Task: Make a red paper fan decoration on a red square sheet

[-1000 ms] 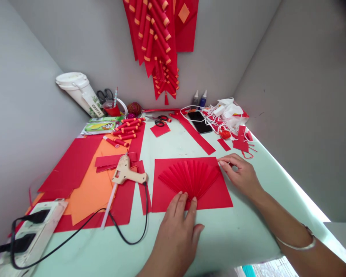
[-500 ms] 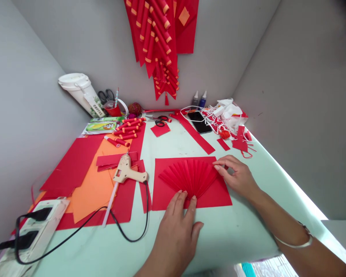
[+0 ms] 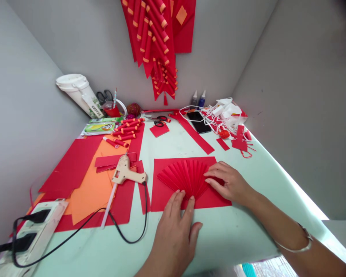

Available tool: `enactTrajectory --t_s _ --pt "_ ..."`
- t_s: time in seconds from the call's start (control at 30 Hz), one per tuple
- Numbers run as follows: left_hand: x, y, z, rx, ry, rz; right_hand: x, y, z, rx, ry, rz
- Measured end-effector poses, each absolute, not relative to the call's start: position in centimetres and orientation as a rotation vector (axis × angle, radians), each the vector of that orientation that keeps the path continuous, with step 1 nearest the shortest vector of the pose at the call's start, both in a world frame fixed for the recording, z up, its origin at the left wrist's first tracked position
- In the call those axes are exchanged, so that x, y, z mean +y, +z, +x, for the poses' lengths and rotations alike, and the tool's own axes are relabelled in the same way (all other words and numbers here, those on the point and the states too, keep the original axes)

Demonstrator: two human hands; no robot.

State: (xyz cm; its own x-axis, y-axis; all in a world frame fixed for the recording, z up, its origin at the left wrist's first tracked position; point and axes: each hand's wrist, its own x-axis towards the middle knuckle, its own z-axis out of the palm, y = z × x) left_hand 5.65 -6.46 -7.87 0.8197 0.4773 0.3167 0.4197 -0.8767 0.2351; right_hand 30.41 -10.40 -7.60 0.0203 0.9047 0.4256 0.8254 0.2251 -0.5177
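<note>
A pleated red paper fan lies spread on a red paper sheet, its narrow base toward me. My left hand is open, fingers apart, with fingertips pressing on the base of the fan and the thumb off to the right. At the fan's right side, the bent fingers and thumb of my right hand close on the edge pleats, partly covering them. To the left, a cream hot glue gun with a glue stick in it rests on red and orange paper, touched by neither hand.
The glue gun's black cord leads to a power strip at left. Small red paper rolls are piled behind. Scissors, a phone and a heap of white and red scraps lie at the back. Firecracker decorations hang on the wall.
My right hand has moved left and slightly down, from the fan's upper right corner onto its right pleats. The left hand stays at the base; the view has shifted slightly.
</note>
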Motion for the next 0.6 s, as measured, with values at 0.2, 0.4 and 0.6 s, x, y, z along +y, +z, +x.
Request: enactTrajectory --t_s 0.2,0.4,0.6 --pt "-6.33 -7.64 5.64 0.689 0.603 2.848 -10.46 -7.58 30.47 -1.806 0.154 -1.611" --pt "-6.35 -7.96 5.52 0.705 0.589 2.856 -10.56 -7.52 30.45 -1.815 0.148 -1.615" --pt "-6.34 -8.10 5.50 0.713 0.578 2.849 -10.57 -7.59 30.46 -1.835 0.156 -1.603"
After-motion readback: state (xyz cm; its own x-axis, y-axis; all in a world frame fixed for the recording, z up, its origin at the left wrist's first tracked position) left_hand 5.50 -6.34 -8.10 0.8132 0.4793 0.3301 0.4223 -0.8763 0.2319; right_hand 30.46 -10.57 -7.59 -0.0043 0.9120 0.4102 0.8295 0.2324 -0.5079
